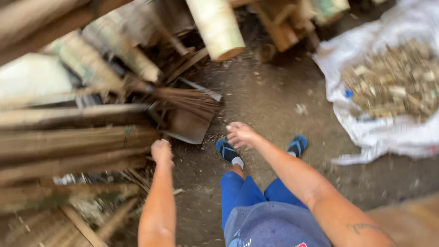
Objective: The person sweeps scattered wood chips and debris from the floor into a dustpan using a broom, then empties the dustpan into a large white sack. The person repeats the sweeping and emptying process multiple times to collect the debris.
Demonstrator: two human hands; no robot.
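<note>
My left hand (pixel 162 151) is closed into a fist at the ends of a stack of long bamboo strips (pixel 73 146); the blur hides whether it grips one. My right hand (pixel 240 134) reaches forward over the dirt ground with fingers loosely spread and nothing in it. Just ahead of both hands lie a twig broom (pixel 185 98) and a metal dustpan (pixel 185 124). Below the hands I see my blue trousers and blue sandals (pixel 227 150).
Thick bamboo poles (pixel 218 28) and wooden offcuts pile up at the top. A white sack sheet (pixel 366 132) heaped with wood chips (pixel 398 80) lies at the right. Loose slats lie at the lower left. A wooden surface (pixel 411 222) sits at the lower right.
</note>
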